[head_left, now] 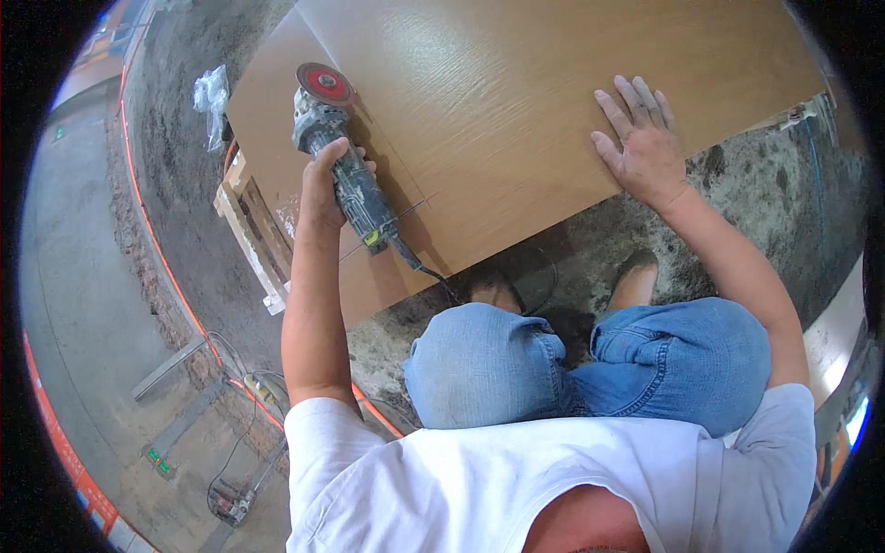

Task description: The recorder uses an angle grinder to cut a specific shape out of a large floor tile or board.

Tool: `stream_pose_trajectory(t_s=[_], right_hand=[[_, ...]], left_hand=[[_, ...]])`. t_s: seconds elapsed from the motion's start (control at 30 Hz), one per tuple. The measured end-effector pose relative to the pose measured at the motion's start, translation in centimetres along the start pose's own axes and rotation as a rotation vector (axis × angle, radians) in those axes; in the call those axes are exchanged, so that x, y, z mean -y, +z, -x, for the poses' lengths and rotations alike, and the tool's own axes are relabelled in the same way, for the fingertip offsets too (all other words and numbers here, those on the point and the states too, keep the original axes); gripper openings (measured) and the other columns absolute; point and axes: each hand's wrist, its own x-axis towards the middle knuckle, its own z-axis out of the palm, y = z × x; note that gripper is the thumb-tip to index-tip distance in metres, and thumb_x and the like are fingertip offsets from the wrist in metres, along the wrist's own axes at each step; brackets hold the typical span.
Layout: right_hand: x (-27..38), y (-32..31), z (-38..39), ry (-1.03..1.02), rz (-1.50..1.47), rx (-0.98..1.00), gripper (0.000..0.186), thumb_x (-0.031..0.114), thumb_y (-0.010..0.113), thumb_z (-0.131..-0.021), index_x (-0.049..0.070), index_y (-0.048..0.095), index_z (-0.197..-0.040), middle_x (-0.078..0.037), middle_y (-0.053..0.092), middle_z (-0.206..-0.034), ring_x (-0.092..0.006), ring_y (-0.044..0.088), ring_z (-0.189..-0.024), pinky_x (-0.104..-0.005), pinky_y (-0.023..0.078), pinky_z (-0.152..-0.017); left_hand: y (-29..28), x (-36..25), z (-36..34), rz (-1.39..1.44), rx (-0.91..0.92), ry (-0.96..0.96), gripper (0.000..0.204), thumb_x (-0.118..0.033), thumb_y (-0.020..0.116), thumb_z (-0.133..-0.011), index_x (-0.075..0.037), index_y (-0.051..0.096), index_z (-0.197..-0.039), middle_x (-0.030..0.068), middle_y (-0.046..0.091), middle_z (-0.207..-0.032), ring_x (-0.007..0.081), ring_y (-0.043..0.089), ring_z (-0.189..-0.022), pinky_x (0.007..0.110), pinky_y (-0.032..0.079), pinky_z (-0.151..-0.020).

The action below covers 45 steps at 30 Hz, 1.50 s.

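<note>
At upper left the left hand curls its fingers around a scuffed, grey, cylindrical angle grinder with a round red disc, while at upper right the right hand lies wide-fingered on a glossy, brown, wood-grained board.

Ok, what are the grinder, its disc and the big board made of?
Grinder: body probably dark plastic, matte and dusty; gear head likely bare cast metal, from its pale grey, scuffed look.
Disc: red face, darker rim; bonded abrasive or coated metal, can't tell.
Board: brown, streaky grain, glossy glare; probably wood-faced panel, possibly wood-look laminate.
</note>
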Motion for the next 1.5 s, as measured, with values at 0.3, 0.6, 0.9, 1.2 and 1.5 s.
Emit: stream_pose_trajectory(t_s=[0.3, 0.6, 0.9, 1.2, 1.5], right_hand=[[-0.3, 0.0, -1.1, 0.004, -0.005, 0.003, 0.051, 0.034, 0.055, -0.087, 0.014, 0.047, -0.133, -0.013, 0.041, -0.139, -0.0321, 0.035, -0.13, -0.0451, 0.024, -0.11], [-0.9, 0.6, -2.3, -0.001, 0.016, -0.026, 0.05, 0.041, 0.051, -0.088, 0.016, 0.049, -0.132, -0.012, 0.043, -0.138, -0.0317, 0.039, -0.128, -0.0454, 0.024, -0.109], [-0.4, -1.9, -3.8, 0.019, -0.049, 0.044, 0.051, 0.039, 0.052, -0.087, 0.012, 0.05, -0.13, -0.016, 0.043, -0.137, -0.034, 0.036, -0.129, -0.0467, 0.023, -0.11], [-0.6, -2.9, -4.6, 0.004, -0.096, 0.067, 0.052, 0.041, 0.052, -0.085, 0.007, 0.055, -0.124, -0.021, 0.047, -0.132, -0.0374, 0.039, -0.127, -0.0482, 0.022, -0.109], [-0.6, -2.5, -5.8, 0.01, -0.109, 0.058, 0.052, 0.042, 0.052, -0.085, 0.007, 0.056, -0.123, -0.02, 0.047, -0.132, -0.0374, 0.039, -0.126, -0.0482, 0.023, -0.109]], left_hand=[[0.5, -0.2, 0.5, 0.014, -0.023, -0.029, 0.038, -0.026, 0.064, -0.079, 0.004, 0.053, -0.099, 0.0147, 0.061, -0.084, 0.0248, 0.064, -0.066, 0.036, 0.055, -0.055], [0.2, 0.1, 0.2, 0.052, -0.014, -0.054, 0.035, -0.024, 0.063, -0.079, 0.003, 0.053, -0.099, 0.0144, 0.061, -0.085, 0.0257, 0.065, -0.067, 0.037, 0.056, -0.057], [0.0, 0.1, 0.3, 0.059, -0.021, -0.062, 0.035, -0.023, 0.063, -0.079, 0.003, 0.052, -0.1, 0.014, 0.061, -0.086, 0.0263, 0.064, -0.071, 0.038, 0.056, -0.059], [1.4, -0.4, 1.4, 0.057, -0.052, -0.048, 0.036, -0.025, 0.062, -0.079, 0.004, 0.053, -0.097, 0.0143, 0.061, -0.083, 0.0258, 0.064, -0.069, 0.037, 0.055, -0.056], [1.5, -0.3, 1.5, 0.041, -0.057, -0.031, 0.038, -0.026, 0.063, -0.078, 0.006, 0.054, -0.097, 0.0147, 0.061, -0.081, 0.0256, 0.065, -0.067, 0.036, 0.055, -0.056]])
